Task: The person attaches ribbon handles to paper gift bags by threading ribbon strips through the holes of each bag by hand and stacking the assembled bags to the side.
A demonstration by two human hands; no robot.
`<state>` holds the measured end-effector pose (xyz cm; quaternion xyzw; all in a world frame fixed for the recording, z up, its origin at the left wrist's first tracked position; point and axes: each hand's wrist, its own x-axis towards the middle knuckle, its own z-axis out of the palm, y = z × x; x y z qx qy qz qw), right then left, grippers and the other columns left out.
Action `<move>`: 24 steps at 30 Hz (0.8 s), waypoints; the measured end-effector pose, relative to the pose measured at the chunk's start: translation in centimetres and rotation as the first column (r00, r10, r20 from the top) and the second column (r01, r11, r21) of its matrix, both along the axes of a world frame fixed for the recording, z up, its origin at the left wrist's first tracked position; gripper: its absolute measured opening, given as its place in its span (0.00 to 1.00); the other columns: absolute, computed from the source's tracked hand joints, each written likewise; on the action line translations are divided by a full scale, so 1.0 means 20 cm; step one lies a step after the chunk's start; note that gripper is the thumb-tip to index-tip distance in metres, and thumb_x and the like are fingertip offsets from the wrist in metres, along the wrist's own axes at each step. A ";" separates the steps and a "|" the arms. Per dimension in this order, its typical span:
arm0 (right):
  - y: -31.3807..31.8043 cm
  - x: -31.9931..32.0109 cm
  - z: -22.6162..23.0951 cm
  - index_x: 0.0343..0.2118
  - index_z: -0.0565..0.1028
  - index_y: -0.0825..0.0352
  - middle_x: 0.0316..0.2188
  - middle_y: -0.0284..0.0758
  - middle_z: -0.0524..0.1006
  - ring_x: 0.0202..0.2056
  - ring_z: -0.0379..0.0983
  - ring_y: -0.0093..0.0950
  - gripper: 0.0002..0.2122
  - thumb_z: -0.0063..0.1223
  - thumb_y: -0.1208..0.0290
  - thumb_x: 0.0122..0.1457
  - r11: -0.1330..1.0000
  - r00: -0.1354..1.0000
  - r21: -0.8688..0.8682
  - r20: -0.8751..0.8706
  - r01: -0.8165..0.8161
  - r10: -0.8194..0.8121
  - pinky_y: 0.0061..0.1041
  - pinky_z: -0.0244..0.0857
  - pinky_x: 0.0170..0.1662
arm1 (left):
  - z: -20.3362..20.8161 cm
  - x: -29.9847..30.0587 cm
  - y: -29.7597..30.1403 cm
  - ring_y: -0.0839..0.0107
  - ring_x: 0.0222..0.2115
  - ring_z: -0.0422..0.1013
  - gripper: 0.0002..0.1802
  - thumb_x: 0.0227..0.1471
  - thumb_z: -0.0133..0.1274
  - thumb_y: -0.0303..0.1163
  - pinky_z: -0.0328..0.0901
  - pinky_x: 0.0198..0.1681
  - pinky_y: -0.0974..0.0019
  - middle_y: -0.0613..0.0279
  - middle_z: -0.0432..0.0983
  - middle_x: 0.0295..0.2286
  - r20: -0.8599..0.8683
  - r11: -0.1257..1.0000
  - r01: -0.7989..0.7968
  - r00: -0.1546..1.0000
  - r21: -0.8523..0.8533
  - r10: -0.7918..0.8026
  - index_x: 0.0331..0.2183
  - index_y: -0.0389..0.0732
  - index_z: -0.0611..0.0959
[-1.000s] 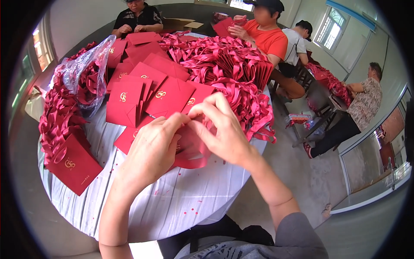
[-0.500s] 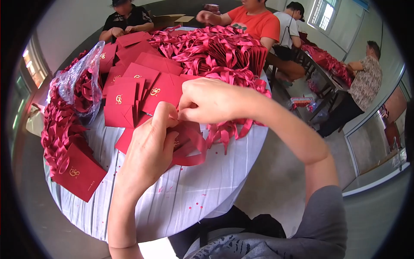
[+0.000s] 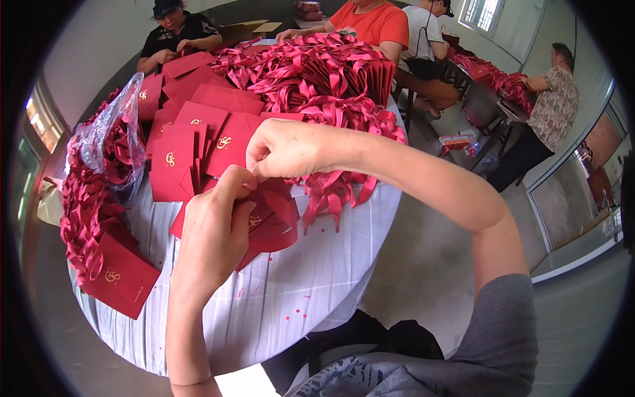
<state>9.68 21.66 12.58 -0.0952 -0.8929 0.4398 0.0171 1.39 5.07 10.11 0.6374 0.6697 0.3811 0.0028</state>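
head view looks down on a round desk (image 3: 284, 311) under a pale striped cloth, heaped with dark red folded cards and ribbon. the left hand (image 3: 215, 235) and the right hand (image 3: 284, 149) meet over one red card (image 3: 271, 221) lying near the desk's front edge, just below the right hand and partly hidden by the left. both sets of fingers are closed in a pinch on something small at the card's upper edge, probably a ribbon end, though it is too covered to be sure.

to do this well, i judge the left hand should keep the card steady while the right draws the ribbon snug and even, without creasing the fold.

counts: one card in hand; about six or seven flat gilt-marked cards (image 3: 198, 142) fanned behind it; one more card (image 3: 122, 278) alone at the left edge; one clear plastic bag (image 3: 109, 135) of ribbon; the ribboned pile (image 3: 331, 73) beyond is too tangled to count. four other people sit nearby, two across the desk and two further right.
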 end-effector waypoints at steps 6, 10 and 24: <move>0.01 -0.03 -0.06 0.25 0.77 0.72 0.19 0.31 0.75 0.23 0.69 0.18 0.05 0.53 0.76 0.50 0.997 0.974 -0.052 -0.213 0.064 -0.073 0.21 0.64 0.28 | 0.02 0.00 0.00 0.49 0.30 0.74 0.12 0.41 0.48 0.13 0.67 0.32 0.60 0.46 0.75 0.27 0.046 0.999 0.036 0.998 0.002 -0.036 0.33 0.33 0.72; 0.08 -0.09 0.00 0.31 0.79 0.71 0.26 0.34 0.79 0.31 0.73 0.19 0.08 0.56 0.72 0.53 0.988 0.932 -0.153 -0.354 0.022 -0.076 0.21 0.65 0.38 | 0.03 0.02 -0.02 0.51 0.30 0.74 0.12 0.41 0.49 0.12 0.67 0.33 0.61 0.47 0.75 0.26 0.046 0.999 0.031 0.998 -0.021 -0.030 0.32 0.32 0.73; 0.28 -0.17 -0.15 0.35 0.77 0.67 0.26 0.24 0.74 0.25 0.65 0.12 0.10 0.54 0.65 0.58 0.755 0.850 -0.653 -0.433 -0.066 -0.301 0.14 0.59 0.29 | 0.04 0.01 -0.03 0.53 0.27 0.73 0.09 0.43 0.47 0.13 0.66 0.31 0.63 0.47 0.74 0.24 0.073 0.997 0.056 0.996 -0.060 -0.051 0.31 0.31 0.73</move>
